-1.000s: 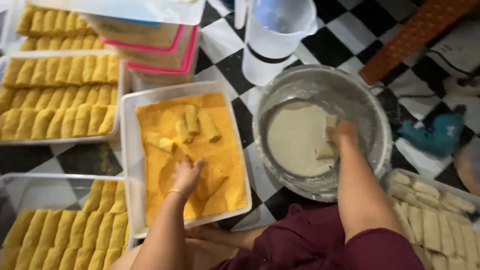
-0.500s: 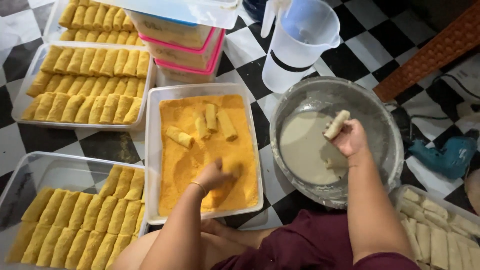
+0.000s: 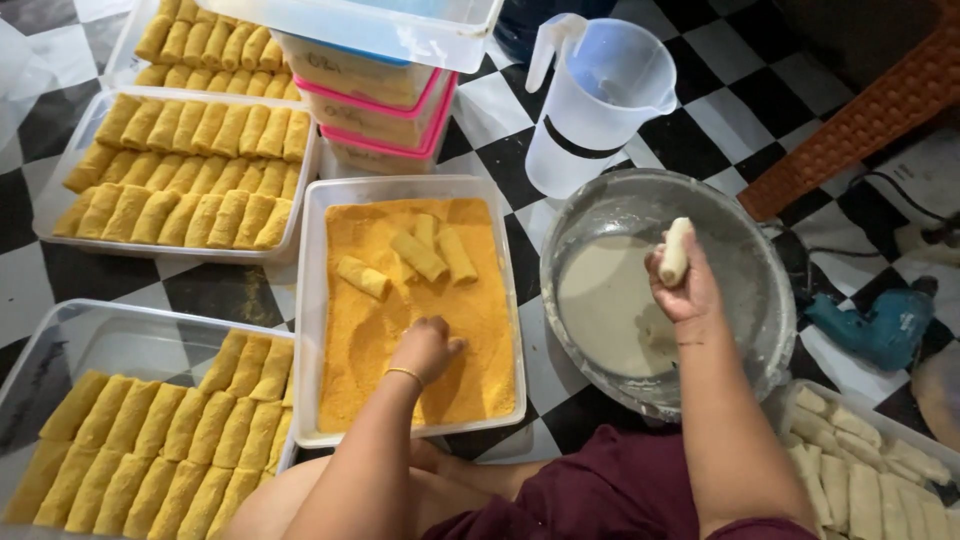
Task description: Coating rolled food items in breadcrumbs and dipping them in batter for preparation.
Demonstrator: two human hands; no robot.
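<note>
We see a pale, wet roll (image 3: pixel 675 250) standing nearly upright, batter-coated and smooth, over the grey metal bowl (image 3: pixel 745 250) that holds a pool of off-white batter (image 3: pixel 610 310). Just beside the bowl lies the white rectangular tray (image 3: pixel 310 300), filled with orange breadcrumbs (image 3: pixel 480 330). Four crumbed rolls (image 3: pixel 418 256) lie in its far half, three close together and one apart to the left.
</note>
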